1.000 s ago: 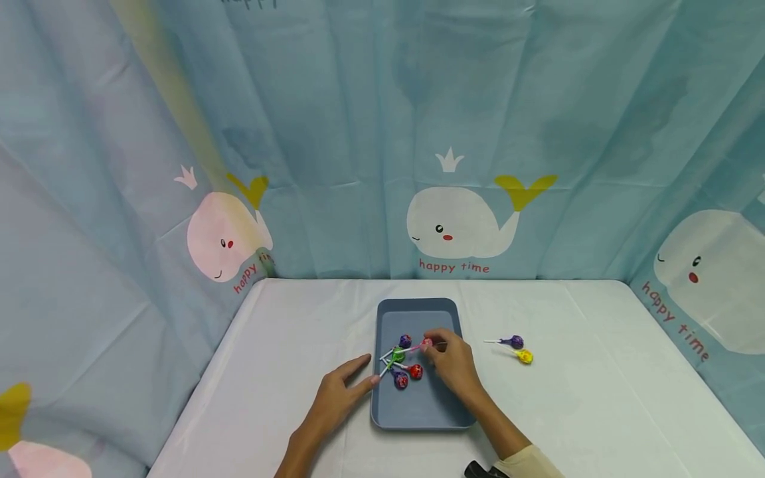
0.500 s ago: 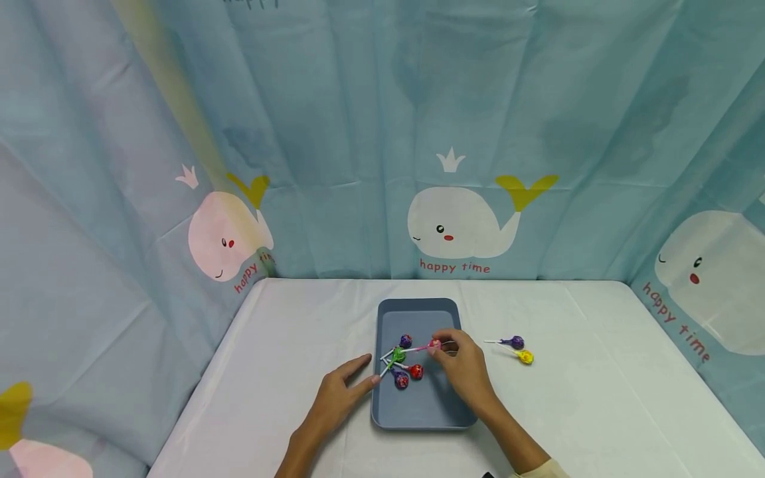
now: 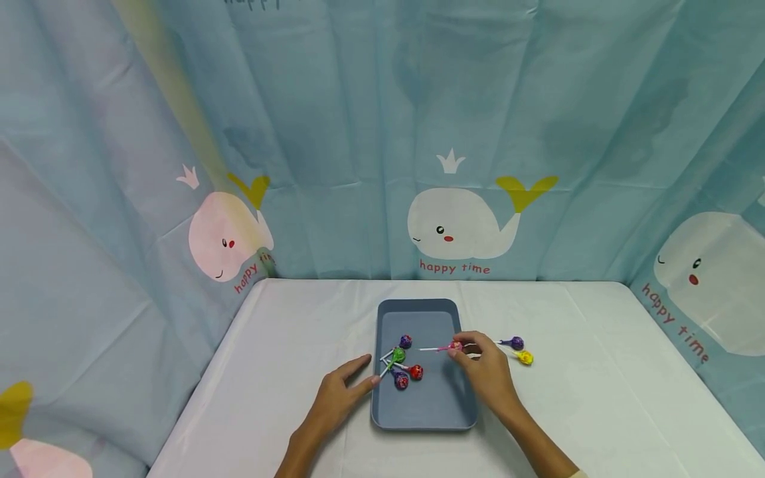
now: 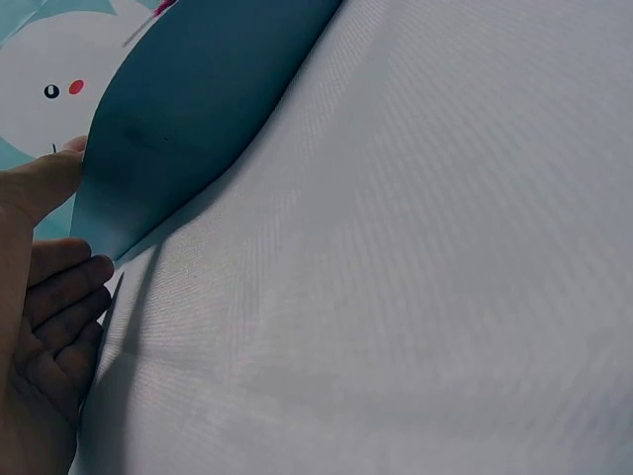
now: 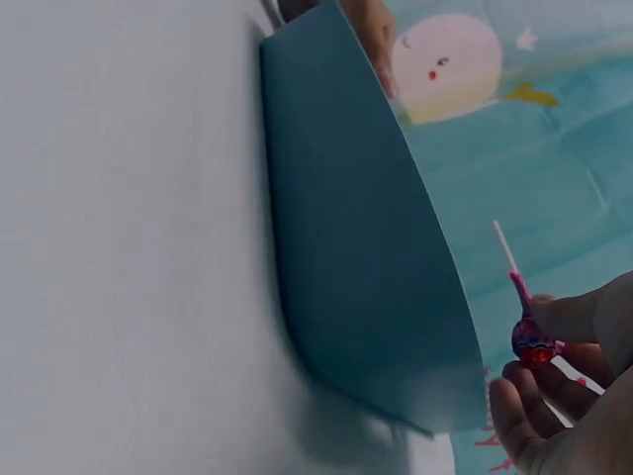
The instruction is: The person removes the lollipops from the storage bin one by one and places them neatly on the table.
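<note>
My right hand (image 3: 487, 368) pinches a pink lollipop (image 3: 457, 346) by its candy head, above the right rim of the grey-blue tray (image 3: 424, 411). The stick points left over the tray; the right wrist view shows the wrapped lollipop (image 5: 532, 341) between thumb and fingers. My left hand (image 3: 340, 393) rests at the tray's left edge with its thumb at the rim, as the left wrist view shows of that hand (image 4: 59, 317). Inside the tray lie a green lollipop (image 3: 398, 355), a red lollipop (image 3: 416, 372) and two purple ones, sticks bunched toward the left hand.
Right of the tray, a purple lollipop (image 3: 516, 342) and a yellow lollipop (image 3: 525, 358) lie side by side on the white tablecloth (image 3: 597, 398). A blue curtain (image 3: 358, 199) printed with whales hangs behind the table and along its sides.
My right hand has moved right with the pink lollipop, from over the other lollipops to the tray's right rim. The left hand and the tray have stayed in place.
</note>
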A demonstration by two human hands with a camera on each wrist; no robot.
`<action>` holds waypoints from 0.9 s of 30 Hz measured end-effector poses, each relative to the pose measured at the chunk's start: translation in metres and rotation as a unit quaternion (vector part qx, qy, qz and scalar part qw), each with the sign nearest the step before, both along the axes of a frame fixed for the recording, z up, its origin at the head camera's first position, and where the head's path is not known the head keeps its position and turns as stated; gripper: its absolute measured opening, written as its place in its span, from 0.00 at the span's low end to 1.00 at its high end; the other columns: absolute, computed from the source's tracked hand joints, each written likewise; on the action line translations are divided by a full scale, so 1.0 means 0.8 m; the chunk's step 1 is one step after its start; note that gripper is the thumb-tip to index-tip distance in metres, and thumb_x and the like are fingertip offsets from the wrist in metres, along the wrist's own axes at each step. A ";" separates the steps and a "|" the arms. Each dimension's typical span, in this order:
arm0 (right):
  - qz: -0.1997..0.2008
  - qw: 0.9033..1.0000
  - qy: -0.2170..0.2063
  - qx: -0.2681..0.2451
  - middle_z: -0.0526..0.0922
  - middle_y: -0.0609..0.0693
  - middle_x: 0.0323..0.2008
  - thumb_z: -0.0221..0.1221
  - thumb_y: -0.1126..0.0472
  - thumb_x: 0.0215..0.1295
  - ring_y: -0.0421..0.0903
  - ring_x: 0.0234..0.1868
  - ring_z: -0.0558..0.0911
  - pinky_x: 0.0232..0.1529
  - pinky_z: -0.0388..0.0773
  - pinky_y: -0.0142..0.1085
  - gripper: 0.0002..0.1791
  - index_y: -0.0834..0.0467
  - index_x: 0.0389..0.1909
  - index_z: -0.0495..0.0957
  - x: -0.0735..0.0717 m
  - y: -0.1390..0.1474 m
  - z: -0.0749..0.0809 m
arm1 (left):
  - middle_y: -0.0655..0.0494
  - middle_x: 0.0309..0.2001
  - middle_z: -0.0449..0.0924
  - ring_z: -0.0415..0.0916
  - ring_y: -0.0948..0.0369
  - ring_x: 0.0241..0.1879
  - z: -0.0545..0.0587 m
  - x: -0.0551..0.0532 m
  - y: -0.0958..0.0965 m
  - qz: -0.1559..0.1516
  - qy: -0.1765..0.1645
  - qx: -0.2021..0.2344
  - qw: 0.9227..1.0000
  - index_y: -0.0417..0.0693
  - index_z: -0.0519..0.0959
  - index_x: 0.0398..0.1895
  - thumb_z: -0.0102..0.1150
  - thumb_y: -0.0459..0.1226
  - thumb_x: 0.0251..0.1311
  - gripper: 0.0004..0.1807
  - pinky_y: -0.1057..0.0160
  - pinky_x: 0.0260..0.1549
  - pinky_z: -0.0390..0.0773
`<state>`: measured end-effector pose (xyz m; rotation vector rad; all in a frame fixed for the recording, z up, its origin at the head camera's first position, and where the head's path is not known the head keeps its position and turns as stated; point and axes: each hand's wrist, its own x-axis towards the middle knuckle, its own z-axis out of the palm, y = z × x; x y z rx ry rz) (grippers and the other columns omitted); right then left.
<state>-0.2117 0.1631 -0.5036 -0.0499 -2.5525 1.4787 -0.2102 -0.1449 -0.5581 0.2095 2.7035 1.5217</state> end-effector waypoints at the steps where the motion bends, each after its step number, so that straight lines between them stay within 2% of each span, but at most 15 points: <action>1: -0.001 1.000 0.000 0.006 0.88 0.49 0.48 0.72 0.60 0.68 0.47 0.50 0.87 0.51 0.84 0.30 0.17 0.57 0.56 0.85 0.001 0.004 0.000 | 0.54 0.72 0.77 0.67 0.44 0.77 0.000 0.000 0.000 0.000 0.001 0.000 1.000 0.55 0.78 0.73 0.69 0.61 0.65 0.37 0.37 0.77 0.65; 10: -0.016 1.000 0.003 0.014 0.88 0.50 0.49 0.73 0.60 0.68 0.49 0.49 0.87 0.50 0.84 0.28 0.18 0.58 0.56 0.85 0.007 0.033 -0.001 | 0.53 0.72 0.78 0.68 0.44 0.76 0.000 0.000 0.000 -0.002 0.005 0.003 1.000 0.55 0.79 0.72 0.69 0.61 0.65 0.37 0.37 0.76 0.66; 17: -0.034 0.999 0.023 0.024 0.89 0.52 0.49 0.73 0.61 0.68 0.50 0.47 0.88 0.47 0.83 0.24 0.17 0.59 0.55 0.86 0.011 0.054 -0.002 | 0.54 0.72 0.78 0.68 0.44 0.76 -0.001 0.000 -0.001 0.000 0.005 0.007 1.000 0.54 0.79 0.73 0.70 0.61 0.64 0.38 0.37 0.76 0.65; 27: -0.064 0.997 0.000 0.030 0.89 0.54 0.51 0.72 0.56 0.69 0.38 0.45 0.86 0.42 0.80 0.22 0.17 0.56 0.56 0.86 0.020 0.090 -0.003 | 0.55 0.72 0.78 0.68 0.45 0.76 -0.001 0.000 0.000 0.001 0.007 0.004 1.000 0.56 0.79 0.72 0.70 0.61 0.64 0.37 0.38 0.76 0.66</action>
